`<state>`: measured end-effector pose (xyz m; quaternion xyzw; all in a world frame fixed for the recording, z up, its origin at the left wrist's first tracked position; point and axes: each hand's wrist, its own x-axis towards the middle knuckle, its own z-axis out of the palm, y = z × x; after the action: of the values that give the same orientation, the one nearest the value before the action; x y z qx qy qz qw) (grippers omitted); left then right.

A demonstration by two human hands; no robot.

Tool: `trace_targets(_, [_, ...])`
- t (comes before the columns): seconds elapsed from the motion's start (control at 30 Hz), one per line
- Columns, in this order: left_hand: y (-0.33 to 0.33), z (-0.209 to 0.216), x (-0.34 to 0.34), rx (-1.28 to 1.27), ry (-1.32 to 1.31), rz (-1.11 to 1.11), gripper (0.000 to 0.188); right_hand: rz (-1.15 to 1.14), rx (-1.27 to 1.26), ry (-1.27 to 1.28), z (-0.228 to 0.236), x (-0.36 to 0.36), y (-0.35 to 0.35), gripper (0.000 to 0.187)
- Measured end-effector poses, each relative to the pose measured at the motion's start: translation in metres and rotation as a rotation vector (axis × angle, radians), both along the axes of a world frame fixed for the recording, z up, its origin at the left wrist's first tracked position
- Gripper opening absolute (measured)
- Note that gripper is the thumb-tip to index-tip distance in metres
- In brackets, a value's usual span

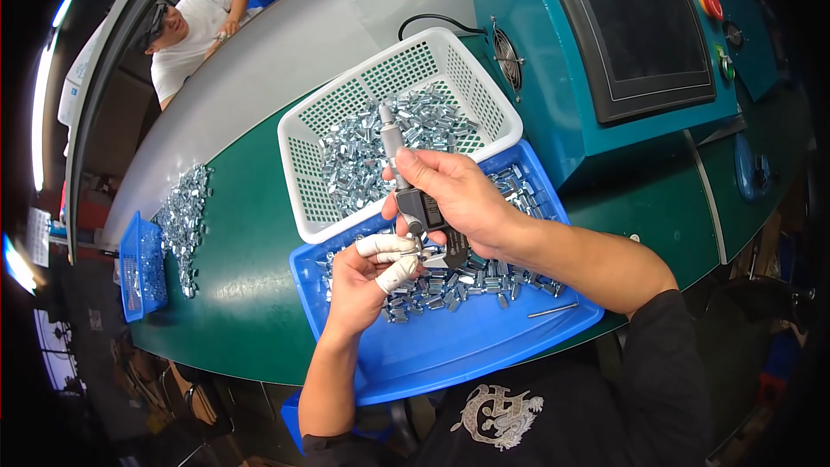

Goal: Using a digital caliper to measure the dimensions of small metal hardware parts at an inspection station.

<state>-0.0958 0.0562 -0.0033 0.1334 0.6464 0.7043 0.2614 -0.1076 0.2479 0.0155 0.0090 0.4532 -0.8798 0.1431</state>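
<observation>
My right hand (462, 199) is wrapped round a digital micrometer (393, 140), thumb on its grey barrel, with the dark frame and small display below. White covers sit on some fingertips of my left hand (356, 284). Those fingers are closed in a pinch at the micrometer's jaws, on a small shiny metal piece (421, 251) that they partly hide. Both hands are over a blue tray (432, 359) with many loose silvery metal pieces (454, 294). Behind it, a white perforated basket (300, 186) holds a heap of similar pieces (350, 160).
A thin metal rod (553, 310) lies in the tray's right part. At left, more pieces (183, 216) are piled beside a small blue basket (143, 281) on the green table (242, 294). A teal machine (553, 121) with a screen stands at right. Another person (194, 35) is at far left.
</observation>
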Motion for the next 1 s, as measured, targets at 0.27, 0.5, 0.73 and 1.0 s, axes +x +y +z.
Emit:
trace_targets(0.27, [0.001,-0.003,0.001,-0.073,0.028,0.046,0.021,0.000,-0.042,-0.011,0.000,0.001,0.001,0.040])
trace_targets(0.5, [0.014,0.005,-0.015,-0.052,0.369,0.492,0.049,-0.075,-0.046,-0.053,0.002,-0.001,0.007,0.038])
trace_targets(0.73, [0.009,-0.005,-0.002,-0.719,0.607,0.301,0.017,-0.047,-0.039,-0.061,0.003,-0.002,0.006,0.041])
trace_targets(1.0, [0.010,-0.018,0.001,-1.159,0.796,0.122,0.027,-0.048,0.005,-0.078,0.005,-0.001,0.005,0.043])
